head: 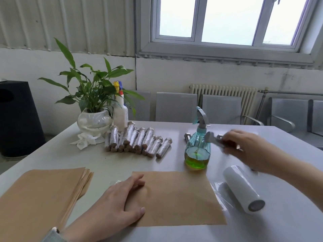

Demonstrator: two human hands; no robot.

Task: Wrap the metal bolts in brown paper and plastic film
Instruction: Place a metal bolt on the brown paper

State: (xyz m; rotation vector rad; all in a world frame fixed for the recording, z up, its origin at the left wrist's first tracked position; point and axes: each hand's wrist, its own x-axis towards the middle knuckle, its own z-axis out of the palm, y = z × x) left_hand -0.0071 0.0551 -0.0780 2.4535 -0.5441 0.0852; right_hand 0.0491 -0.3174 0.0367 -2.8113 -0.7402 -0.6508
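From the head view, a pile of wrapped bolts [138, 141] sits at centre, just in front of the plant [92, 95], so a good share of the job looks done. Low in the frame, the left hand [120, 205] lies flat, fingers straight, pressing a single brown sheet [176, 198] to the table [286, 222]. At right of centre, the right hand [244, 145] grips a bare bolt [214, 139], blurred, above the table beside the spray bottle [197, 147]. Another bare bolt [187, 137] pokes out behind that bottle. A stack of paper [40, 196] waits at lower left, and the film roll [243, 188] lies lower right. This bolt is not yet wrapped in either layer.
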